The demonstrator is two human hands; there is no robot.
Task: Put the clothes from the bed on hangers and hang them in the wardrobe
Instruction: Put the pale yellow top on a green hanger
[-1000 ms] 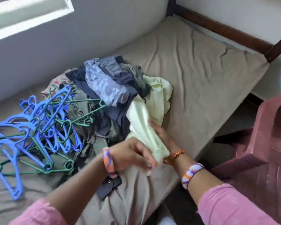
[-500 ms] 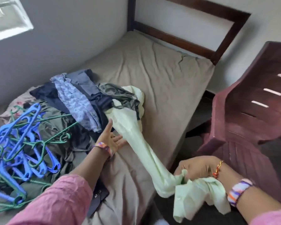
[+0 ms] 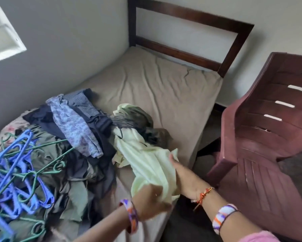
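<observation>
Right hand (image 3: 183, 179) back over bed (image 3: 164, 88)

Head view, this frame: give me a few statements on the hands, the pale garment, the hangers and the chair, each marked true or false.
1. Both hands hold the pale garment. True: the left hand grips its near end, the right hand holds it alongside.
2. The hangers are all blue. False: blue and green ones lie tangled together.
3. The pale garment is already on a hanger. False: no hanger is in it.
4. The chair stands to the right of the bed. True.
5. The hangers lie on the chair. False: they lie on the bed, beside the clothes pile.
</observation>
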